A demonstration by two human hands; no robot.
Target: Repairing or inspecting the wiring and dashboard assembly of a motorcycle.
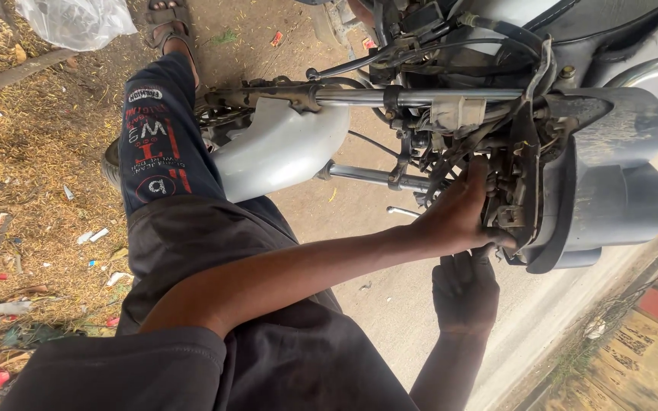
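1. Nearest to us was our dark sleeve (116, 373) at the lower left. From it our bare left forearm (291, 266) ran to the right, across our lap.
2. Above it our blue trouser leg (158, 144) pointed away from us. Just beside the leg we saw the front wheel (112, 164) and the white mudguard (279, 148) of a motorcycle.
3. The two chrome fork tubes (420, 97) lay with their long axis from left to right in the view, going from the mudguard toward the headlight end.
4. Our left hand (458, 213) was at the right end of the lower tube. Its fingers went in among the cables, and the thumb lay on the metal bracket (523, 175) behind the headlight. We cannot tell if the fingers were closed on some part, because the parts hid the tips.
5. Our right hand (464, 293) was just below the left one. Its fingers were stretched and side by side, pointing up toward the bracket, and we saw nothing held in it.
6. So the bracket lay directly to the right of the left hand and touched it, and the left hand was the nearer one.
7. Farthest right was the grey headlight housing (618, 175), fixed on the other side of the bracket.
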